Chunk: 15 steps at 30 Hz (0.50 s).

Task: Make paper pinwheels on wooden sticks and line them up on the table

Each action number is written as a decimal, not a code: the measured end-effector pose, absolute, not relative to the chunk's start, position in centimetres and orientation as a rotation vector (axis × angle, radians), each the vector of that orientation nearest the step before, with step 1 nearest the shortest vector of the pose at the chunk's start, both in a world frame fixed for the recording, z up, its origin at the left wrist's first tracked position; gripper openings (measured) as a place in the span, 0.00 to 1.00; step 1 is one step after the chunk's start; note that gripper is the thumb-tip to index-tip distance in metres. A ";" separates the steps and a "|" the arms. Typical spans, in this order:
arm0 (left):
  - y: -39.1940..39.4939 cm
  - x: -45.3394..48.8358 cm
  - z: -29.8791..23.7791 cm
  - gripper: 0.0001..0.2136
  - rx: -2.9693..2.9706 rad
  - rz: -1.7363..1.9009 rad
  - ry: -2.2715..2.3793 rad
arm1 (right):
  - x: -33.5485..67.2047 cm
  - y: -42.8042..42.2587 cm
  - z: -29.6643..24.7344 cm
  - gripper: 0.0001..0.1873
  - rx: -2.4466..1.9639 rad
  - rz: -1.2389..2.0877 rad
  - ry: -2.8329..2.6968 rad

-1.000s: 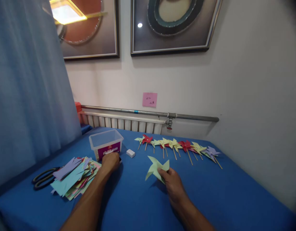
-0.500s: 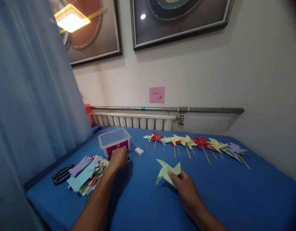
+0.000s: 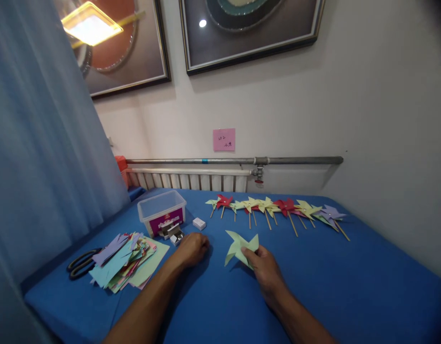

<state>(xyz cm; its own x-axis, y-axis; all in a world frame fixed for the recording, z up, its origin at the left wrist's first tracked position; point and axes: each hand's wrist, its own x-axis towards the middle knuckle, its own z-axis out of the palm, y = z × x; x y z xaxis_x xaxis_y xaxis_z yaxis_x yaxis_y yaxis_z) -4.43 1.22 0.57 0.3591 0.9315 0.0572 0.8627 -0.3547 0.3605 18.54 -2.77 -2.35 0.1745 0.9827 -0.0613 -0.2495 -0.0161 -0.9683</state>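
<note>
A pale green paper pinwheel head (image 3: 239, 248), its blades folded, is pinched by my right hand (image 3: 266, 268) above the blue table. No stick shows on it. My left hand (image 3: 194, 248) is closed, low over the table and left of the pinwheel head; whatever its fingers hold is too small or hidden. Behind it stand small open boxes, one an open pin box (image 3: 176, 236) with shiny metal bits inside. Beside them lies a small closed white box (image 3: 199, 223).
Finished pinwheels on sticks (image 3: 267, 206) lie in a row at the back. A clear plastic tub (image 3: 162, 206), a pile of coloured paper (image 3: 116, 265) and black-handled scissors (image 3: 82, 263) are at the left. A blue curtain (image 3: 56, 143) hangs there.
My left hand has moved from the small open boxes by the tub rightward and nearer, uncovering them. My right hand still holds the pinwheel head. The whole view has shifted slightly.
</note>
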 end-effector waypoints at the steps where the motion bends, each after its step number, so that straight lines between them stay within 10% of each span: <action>1: 1.4 -4.6 0.5 0.09 2.331 0.389 1.585 | 18.6 -2.7 -2.5 0.18 -1.135 1.211 -0.875; 15: 1.8 -3.9 -0.6 0.06 1.977 0.777 1.298 | 18.6 -2.2 -3.4 0.20 -1.172 1.192 -0.930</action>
<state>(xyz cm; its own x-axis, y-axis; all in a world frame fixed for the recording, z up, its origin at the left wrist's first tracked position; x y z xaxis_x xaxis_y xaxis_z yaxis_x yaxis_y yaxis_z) -3.89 1.85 -0.60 0.3371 0.9327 0.1282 0.5538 -0.3066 0.7741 18.62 -2.21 -3.40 0.1658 0.9848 -0.0514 -0.1892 -0.0193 -0.9817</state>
